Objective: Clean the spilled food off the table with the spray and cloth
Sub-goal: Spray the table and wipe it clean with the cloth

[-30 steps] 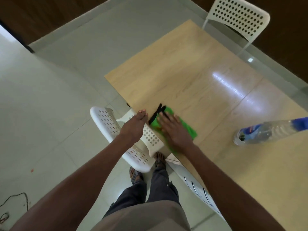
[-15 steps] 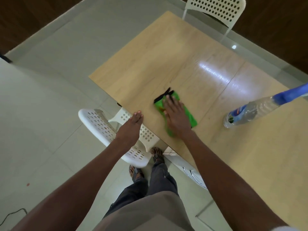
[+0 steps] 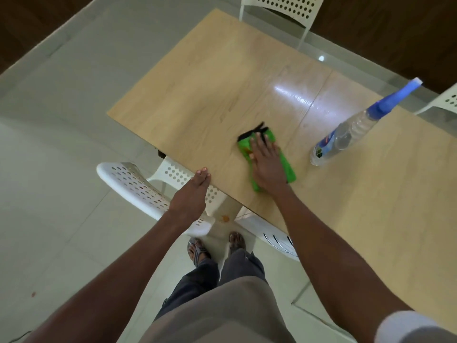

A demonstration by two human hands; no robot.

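I note the right hand, fingers flat, has pushed the green cloth inward from the counter edge. Left hand stays open at the rim. Spray bottle stands idle. Wiping continues.

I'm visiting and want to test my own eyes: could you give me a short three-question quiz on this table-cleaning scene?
1. True or false: the right hand presses flat on the green cloth with black edging.
2. What does the left hand touch? A) the clear plastic spray bottle with blue nozzle B) the light wooden table edge C) the cloth
3. Fill in: the bottle stands ___ of the cloth.

Key: 1 true; 2 B; 3 right.
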